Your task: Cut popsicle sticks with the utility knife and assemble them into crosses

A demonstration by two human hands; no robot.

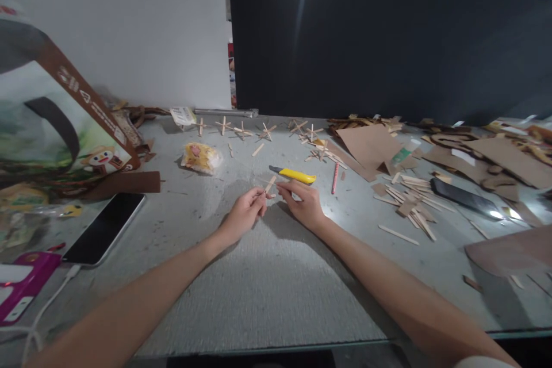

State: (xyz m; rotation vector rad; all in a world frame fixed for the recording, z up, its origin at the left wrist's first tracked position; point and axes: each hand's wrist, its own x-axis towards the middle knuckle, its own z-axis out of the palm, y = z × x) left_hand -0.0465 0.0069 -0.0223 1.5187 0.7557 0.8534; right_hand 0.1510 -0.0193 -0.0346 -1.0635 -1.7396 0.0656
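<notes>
In the middle of the table, my left hand (pixel 244 214) pinches a small piece made of crossed wooden craft sticks (pixel 270 184). My right hand (pixel 305 205) is just to the right of it, thumb and fingertips closed together; whatever lies between them is too small to make out. Right behind that hand lies a yellow utility knife (pixel 297 175). A red patterned stick (pixel 335 178) rests to its right. Farther back stand and lie several star-shaped pieces of crossed sticks (pixel 267 131), in a rough row.
Loose craft sticks (pixel 399 234), cardboard pieces (pixel 366 148) and a dark phone with lit lamps (pixel 466 198) cover the right side. On the left are a yellow packet (pixel 199 158), a smartphone (pixel 106 230), a purple device (pixel 32 279) with a cable, and a large bag (pixel 99 109).
</notes>
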